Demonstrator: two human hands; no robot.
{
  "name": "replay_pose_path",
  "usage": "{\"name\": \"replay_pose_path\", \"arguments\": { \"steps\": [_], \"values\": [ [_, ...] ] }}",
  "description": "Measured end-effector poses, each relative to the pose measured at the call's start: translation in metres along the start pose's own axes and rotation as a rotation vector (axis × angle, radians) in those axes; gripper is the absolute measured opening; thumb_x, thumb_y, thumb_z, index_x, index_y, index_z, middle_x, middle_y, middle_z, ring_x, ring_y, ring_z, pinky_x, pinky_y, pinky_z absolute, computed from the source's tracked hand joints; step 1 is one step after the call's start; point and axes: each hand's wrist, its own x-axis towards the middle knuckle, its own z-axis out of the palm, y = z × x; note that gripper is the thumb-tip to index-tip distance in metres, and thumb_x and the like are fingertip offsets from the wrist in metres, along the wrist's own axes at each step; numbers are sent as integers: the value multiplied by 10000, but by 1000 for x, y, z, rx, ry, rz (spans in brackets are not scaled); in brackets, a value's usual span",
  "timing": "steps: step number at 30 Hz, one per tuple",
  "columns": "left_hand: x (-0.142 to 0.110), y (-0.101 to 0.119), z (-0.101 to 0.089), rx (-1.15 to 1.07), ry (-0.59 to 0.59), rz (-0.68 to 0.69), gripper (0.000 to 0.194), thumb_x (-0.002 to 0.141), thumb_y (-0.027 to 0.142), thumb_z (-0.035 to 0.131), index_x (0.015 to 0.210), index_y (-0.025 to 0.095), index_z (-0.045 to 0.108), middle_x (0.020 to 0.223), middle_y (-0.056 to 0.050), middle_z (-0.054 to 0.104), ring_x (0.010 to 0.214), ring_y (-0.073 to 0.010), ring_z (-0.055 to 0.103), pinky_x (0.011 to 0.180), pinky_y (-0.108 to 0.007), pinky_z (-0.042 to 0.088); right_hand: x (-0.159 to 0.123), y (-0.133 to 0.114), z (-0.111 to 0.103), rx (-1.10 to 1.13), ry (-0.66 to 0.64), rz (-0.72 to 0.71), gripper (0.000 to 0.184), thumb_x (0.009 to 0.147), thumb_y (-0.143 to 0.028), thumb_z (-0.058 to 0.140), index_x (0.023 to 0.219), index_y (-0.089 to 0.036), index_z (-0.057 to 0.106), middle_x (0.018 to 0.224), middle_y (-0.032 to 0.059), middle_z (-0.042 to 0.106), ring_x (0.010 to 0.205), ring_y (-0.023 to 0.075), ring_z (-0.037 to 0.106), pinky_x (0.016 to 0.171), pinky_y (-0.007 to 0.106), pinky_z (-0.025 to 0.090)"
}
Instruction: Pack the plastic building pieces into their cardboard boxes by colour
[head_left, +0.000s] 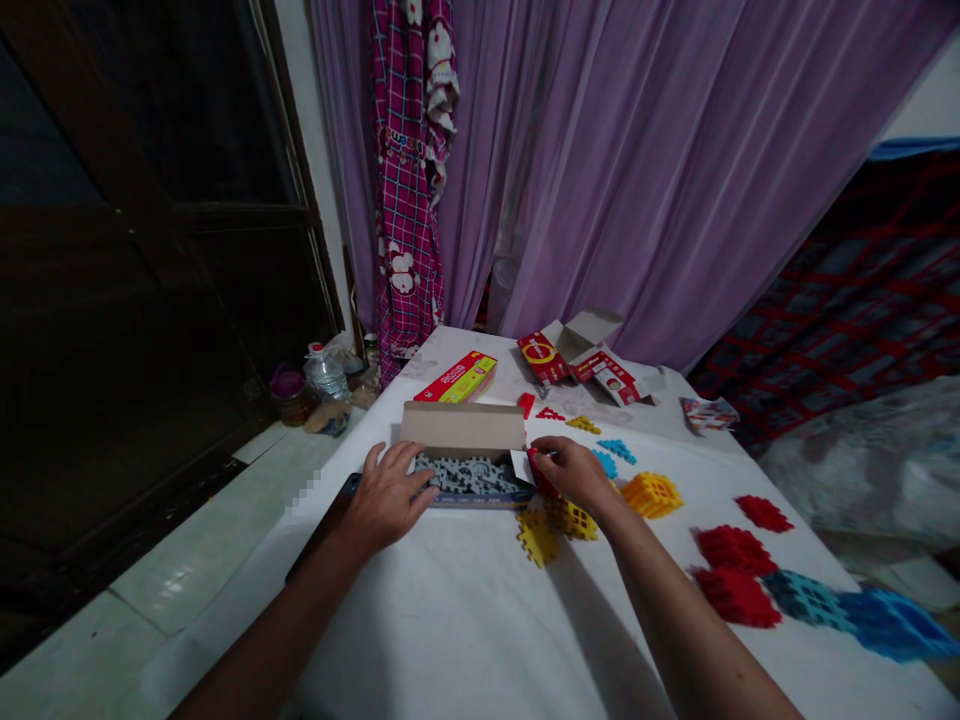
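An open cardboard box (480, 500) full of grey interlocking toy pieces (469, 475) lies before me, its brown lid (463, 428) raised at the back. My left hand (394, 492) rests over the box's left end with fingers spread, touching its edge. At the right end, my right hand (571, 470) is closed in a pinch around a red toy piece (541, 474), next to the white side flap (520, 466). The red piece is partly hidden by the fingers. Just below that hand stand stacked yellow pieces (574, 520), with a toothed yellow square (537, 538) beside them.
Further right lie yellow (652, 495), red (736, 590) and blue piece stacks (896, 622). Small blue triangles (619, 450) lie behind my right hand. Toward the curtain are a red-and-yellow box (457, 378) and an opened red carton (544, 358). A dark flat object (322, 530) lies under my left forearm.
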Motion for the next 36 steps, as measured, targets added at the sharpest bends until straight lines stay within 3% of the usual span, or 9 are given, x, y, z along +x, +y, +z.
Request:
{"name": "replay_pose_path", "arguments": {
  "steps": [36],
  "values": [
    [6,4,7,76,6,-74,319,924,411,498,1078,264,734,1414,-127,533,1324,-342,446,1079,-583,281,0,12,-1,50,43,-22,322,860,-309,522,1114,-238,706,1117,54,711,928,207,666,783,297,477]
  ]
}}
